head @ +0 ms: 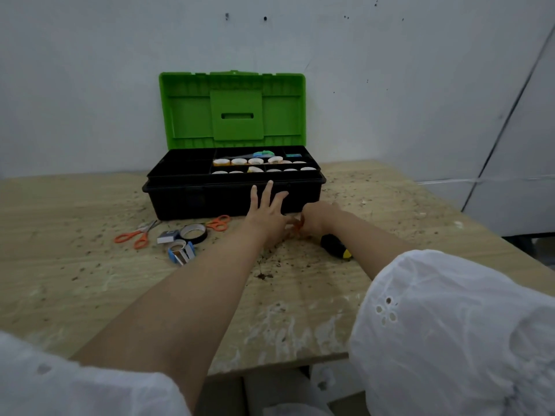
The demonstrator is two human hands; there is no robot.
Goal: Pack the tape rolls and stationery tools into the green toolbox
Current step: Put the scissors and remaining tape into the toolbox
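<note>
Toolbox (195,202) front, left hand (268,212) splayed wide before it, right hand (313,220) curled alongside, grip unclear.

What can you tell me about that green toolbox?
The toolbox looks plastic: a black base and a green lid, open and upright near the wall. A black divided tray on top holds small tape rolls in its right compartments. It stands on the wooden table; the left hand spreads before its front wall, contact unclear.
</note>
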